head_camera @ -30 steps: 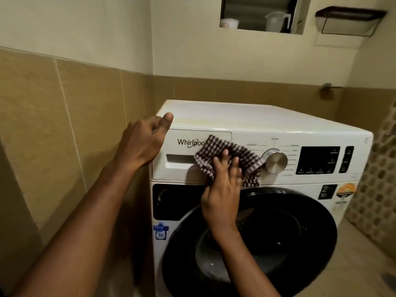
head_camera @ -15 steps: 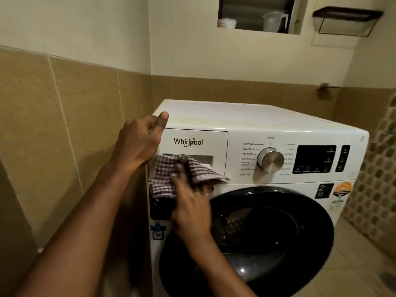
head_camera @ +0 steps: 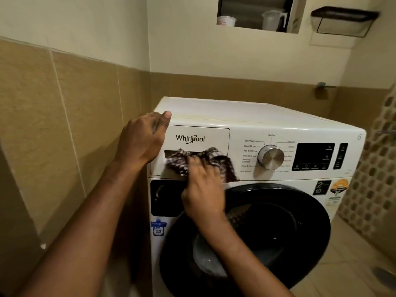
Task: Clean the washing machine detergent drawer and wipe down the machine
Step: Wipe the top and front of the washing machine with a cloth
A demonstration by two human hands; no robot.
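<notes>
Right hand holds a checked cloth (blurred) on the detergent drawer; left hand grips the washing machine.

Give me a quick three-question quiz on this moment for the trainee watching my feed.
1. True or false: the left hand grips the washing machine at its top left corner.
2. Which part does the right hand press the checked cloth against? A) the dial B) the handle recess of the detergent drawer C) the door glass
3. Short answer: is the detergent drawer pulled out or closed?
Key: 1 true; 2 B; 3 closed, its front flush with the panel.
</notes>
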